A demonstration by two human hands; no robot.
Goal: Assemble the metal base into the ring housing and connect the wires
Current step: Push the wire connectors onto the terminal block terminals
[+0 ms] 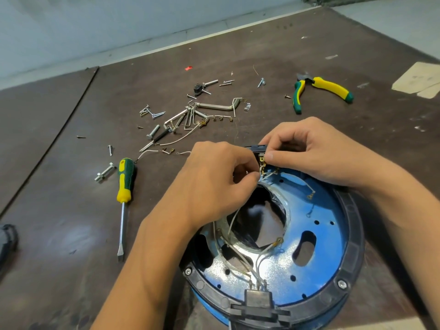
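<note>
Brown tabletop (59, 222) bears ring housing (354, 234); pale backdrop (71, 25) beyond.

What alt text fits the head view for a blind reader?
Two hands work at the far edge of a blue metal base in a black ring housing: the right hand pinches a black connector block, the left hand a wire terminal beside it. A screwdriver, pliers and loose screws lie on the brown table.

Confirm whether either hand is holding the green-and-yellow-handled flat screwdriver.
No, the screwdriver lies on the brown table, apart from the left hand and right hand, which pinch brass wire terminals.
</note>
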